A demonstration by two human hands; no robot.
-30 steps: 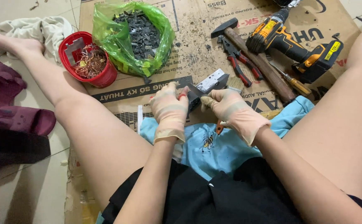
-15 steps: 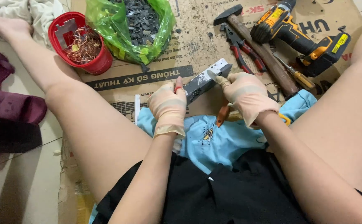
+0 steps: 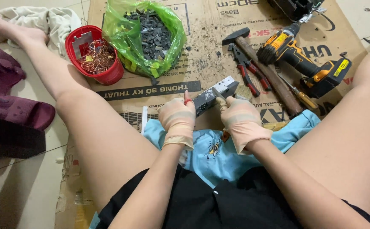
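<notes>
Both my hands wear thin beige gloves. My left hand (image 3: 177, 119) grips the near end of a grey metal block (image 3: 215, 94) held over the cardboard sheet (image 3: 202, 51). My right hand (image 3: 241, 121) holds a thin tool with an orange handle, its metal tip (image 3: 217, 93) pressed against the block's top. A light blue cloth (image 3: 212, 144) lies across my lap under both hands.
A red tub of copper wire (image 3: 95, 55) and a green bag of dark scraps (image 3: 149, 36) stand at the back left. A hammer (image 3: 263, 68), red pliers (image 3: 248, 72), a screwdriver (image 3: 297, 93) and a yellow cordless drill (image 3: 303, 61) lie to the right. My bare legs flank the work.
The camera has tipped slightly. My hands stay on the metal block, and the tool tip has shifted onto its top face.
</notes>
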